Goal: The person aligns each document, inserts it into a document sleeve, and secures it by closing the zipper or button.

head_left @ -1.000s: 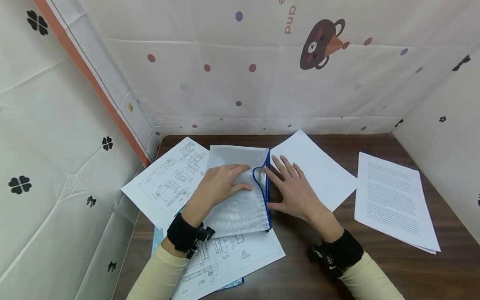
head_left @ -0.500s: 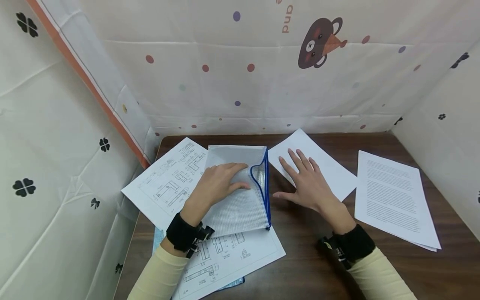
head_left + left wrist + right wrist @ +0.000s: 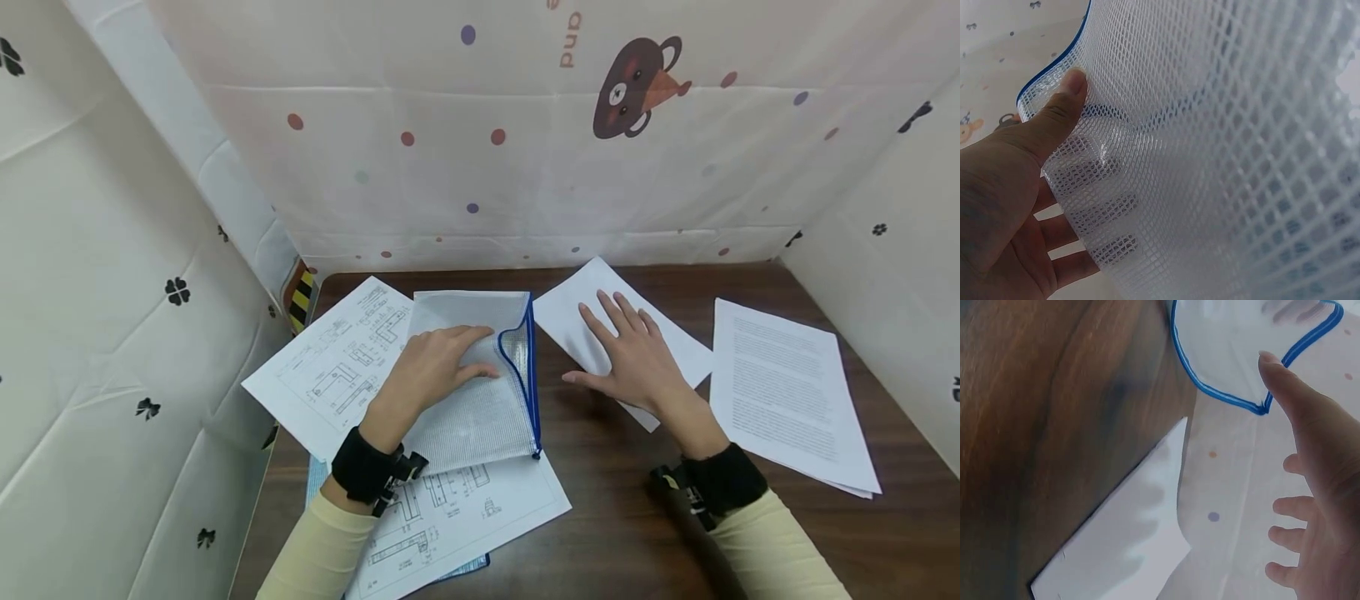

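A translucent mesh pouch (image 3: 472,425) with a blue zip edge lies on drawing sheets at the table's centre-left. My left hand (image 3: 435,367) pinches its upper layer and lifts the mouth open. In the left wrist view the thumb of that hand (image 3: 1054,144) lies on the mesh (image 3: 1222,156) and the fingers show behind it. My right hand (image 3: 633,358) rests flat with spread fingers on a blank white sheet (image 3: 562,317) just right of the pouch. The right wrist view shows this hand (image 3: 1310,456) above the sheet (image 3: 1122,544), with the pouch mouth (image 3: 1222,350) beyond it.
A stack of printed text pages (image 3: 780,392) lies at the right of the brown table (image 3: 615,517). Technical drawings lie left of the pouch (image 3: 337,367) and in front of it (image 3: 450,517). Patterned cloth walls (image 3: 480,167) close in the back and both sides.
My right hand has moved right, away from the pouch's mouth and further onto the blank sheet. The left hand has kept its hold on the pouch.
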{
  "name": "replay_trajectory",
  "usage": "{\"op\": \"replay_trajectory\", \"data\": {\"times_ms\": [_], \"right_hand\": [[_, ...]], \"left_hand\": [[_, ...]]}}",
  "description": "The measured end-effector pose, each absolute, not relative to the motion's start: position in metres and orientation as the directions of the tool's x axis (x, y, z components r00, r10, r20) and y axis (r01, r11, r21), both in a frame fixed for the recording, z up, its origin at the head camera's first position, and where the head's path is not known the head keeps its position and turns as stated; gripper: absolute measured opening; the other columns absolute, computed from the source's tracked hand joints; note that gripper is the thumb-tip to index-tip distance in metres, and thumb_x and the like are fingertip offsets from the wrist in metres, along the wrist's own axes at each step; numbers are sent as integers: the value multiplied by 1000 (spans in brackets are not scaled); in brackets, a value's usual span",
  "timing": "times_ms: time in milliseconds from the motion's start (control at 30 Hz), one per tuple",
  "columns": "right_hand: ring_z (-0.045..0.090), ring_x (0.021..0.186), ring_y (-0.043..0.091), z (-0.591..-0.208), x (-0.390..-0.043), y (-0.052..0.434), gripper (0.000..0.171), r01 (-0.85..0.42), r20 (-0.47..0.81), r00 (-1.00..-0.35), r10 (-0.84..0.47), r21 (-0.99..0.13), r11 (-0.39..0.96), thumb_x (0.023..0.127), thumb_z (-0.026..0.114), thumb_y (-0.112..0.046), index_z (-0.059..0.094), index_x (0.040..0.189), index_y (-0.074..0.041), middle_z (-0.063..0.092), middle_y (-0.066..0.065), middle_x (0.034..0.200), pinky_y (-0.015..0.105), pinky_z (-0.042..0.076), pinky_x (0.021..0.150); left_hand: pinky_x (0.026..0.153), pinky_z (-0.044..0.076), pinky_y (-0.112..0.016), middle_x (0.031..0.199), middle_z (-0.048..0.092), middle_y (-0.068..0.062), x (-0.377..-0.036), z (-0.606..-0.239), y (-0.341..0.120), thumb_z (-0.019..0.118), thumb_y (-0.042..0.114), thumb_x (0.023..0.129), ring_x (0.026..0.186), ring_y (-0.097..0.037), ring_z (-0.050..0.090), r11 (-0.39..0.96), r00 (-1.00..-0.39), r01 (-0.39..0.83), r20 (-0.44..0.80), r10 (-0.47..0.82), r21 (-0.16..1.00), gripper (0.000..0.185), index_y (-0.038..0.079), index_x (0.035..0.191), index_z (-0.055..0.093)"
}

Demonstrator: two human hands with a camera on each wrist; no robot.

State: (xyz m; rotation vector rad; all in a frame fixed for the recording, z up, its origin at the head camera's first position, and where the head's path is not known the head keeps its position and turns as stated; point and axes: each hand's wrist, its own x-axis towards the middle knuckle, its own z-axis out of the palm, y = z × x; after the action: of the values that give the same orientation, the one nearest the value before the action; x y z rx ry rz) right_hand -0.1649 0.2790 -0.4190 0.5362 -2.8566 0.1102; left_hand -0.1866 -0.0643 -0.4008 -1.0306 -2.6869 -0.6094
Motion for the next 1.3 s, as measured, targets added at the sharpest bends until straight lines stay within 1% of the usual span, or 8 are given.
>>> {"op": "replay_trajectory", "data": {"times_ms": [300, 633, 833, 1100, 1300], "right_hand": [[21, 158, 46, -418, -166, 293, 112, -317, 230, -926, -300, -40, 947, 80, 77, -72, 35, 166, -14, 27, 23, 171, 70, 22, 122], [23, 157, 48, -419, -166, 305, 113, -276, 228, -939, -257, -56, 960, 80, 78, -70, 34, 167, -14, 25, 23, 172, 71, 23, 121], [22, 157, 48, -416, -165, 315, 111, -240, 223, -949, -222, -58, 969, 81, 78, -68, 34, 166, -12, 25, 24, 172, 73, 23, 120], [24, 156, 48, -418, -165, 332, 109, -222, 232, -952, -199, -75, 972, 83, 77, -68, 36, 165, -9, 27, 24, 171, 74, 26, 118], [26, 155, 48, -420, -163, 344, 109, -212, 244, -952, -186, -81, 974, 83, 78, -69, 38, 164, -8, 29, 25, 170, 73, 29, 117]], "left_hand": [[88, 62, -39, 136, 72, -6, -186, -400, -64, 76, 54, 94, 116, -27, 73, 677, -742, 669, 325, 586, 306, 62, 16, 142, 67], [85, 63, -38, 134, 73, -6, -184, -400, -66, 77, 52, 94, 112, -27, 74, 669, -739, 673, 342, 581, 317, 60, 16, 141, 68], [84, 63, -37, 133, 73, -6, -184, -400, -66, 76, 53, 94, 111, -26, 75, 666, -734, 677, 346, 584, 312, 61, 15, 141, 68], [85, 62, -37, 134, 73, -6, -184, -400, -65, 76, 55, 94, 112, -26, 74, 672, -737, 674, 339, 584, 308, 62, 16, 142, 68], [85, 62, -37, 134, 73, -6, -184, -401, -65, 76, 55, 93, 113, -27, 74, 673, -739, 672, 333, 585, 309, 63, 16, 142, 68]]}}
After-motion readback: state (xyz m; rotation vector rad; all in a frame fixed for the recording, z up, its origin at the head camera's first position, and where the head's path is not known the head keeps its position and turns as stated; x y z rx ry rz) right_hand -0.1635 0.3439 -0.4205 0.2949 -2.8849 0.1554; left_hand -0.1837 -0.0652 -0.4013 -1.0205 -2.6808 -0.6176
